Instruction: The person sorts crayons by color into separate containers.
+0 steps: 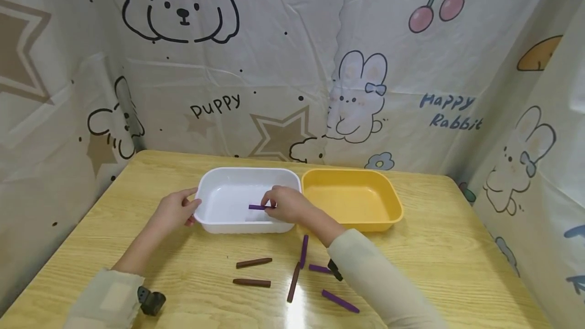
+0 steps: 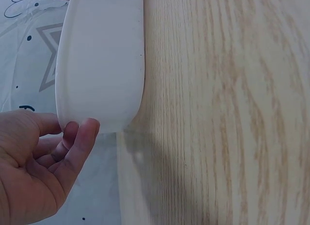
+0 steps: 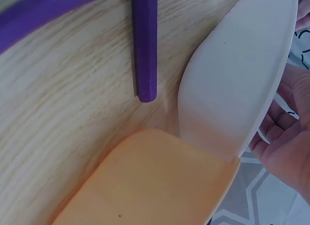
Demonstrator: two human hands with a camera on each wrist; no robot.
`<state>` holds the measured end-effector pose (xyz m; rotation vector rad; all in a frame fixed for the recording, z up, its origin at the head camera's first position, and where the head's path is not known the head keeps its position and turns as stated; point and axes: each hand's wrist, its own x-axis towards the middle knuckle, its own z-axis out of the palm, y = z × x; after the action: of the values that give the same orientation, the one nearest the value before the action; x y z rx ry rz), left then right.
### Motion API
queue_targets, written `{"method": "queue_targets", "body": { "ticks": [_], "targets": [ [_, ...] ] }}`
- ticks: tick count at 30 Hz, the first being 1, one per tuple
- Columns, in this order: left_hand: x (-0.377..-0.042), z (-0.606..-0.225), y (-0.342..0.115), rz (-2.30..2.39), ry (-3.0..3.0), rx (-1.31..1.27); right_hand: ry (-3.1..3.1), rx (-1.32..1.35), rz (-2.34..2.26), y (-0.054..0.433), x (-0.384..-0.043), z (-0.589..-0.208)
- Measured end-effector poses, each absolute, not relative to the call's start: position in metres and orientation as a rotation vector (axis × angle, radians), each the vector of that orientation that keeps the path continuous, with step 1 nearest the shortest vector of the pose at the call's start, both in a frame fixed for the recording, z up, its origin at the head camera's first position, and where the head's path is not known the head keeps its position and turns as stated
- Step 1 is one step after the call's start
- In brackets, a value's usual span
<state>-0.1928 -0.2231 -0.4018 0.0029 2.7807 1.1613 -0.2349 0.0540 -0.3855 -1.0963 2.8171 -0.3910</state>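
A white plastic basin stands on the table with its left end held at the rim by my left hand; in the left wrist view the left hand's fingertips bear on the basin's outer end. My right hand reaches inside the basin and pinches a purple crayon, which lies level just above its floor. In the right wrist view the basin's side hides the fingertips of the right hand and the held crayon.
To the right, a yellow basin adjoins the white one. In front lie three brown crayons and three purple crayons on the wooden table; the right sleeve partly covers one purple crayon. Behind hangs a printed cloth.
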Motion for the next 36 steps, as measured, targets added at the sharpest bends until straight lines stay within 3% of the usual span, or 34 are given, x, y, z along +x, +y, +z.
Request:
{"method": "queue_targets", "body": {
  "ticks": [36],
  "targets": [
    [-0.192,-0.400,-0.221,1.181,2.784,0.000,2.745,-0.863,-0.364,0.032,-0.244,-0.400]
  ]
}}
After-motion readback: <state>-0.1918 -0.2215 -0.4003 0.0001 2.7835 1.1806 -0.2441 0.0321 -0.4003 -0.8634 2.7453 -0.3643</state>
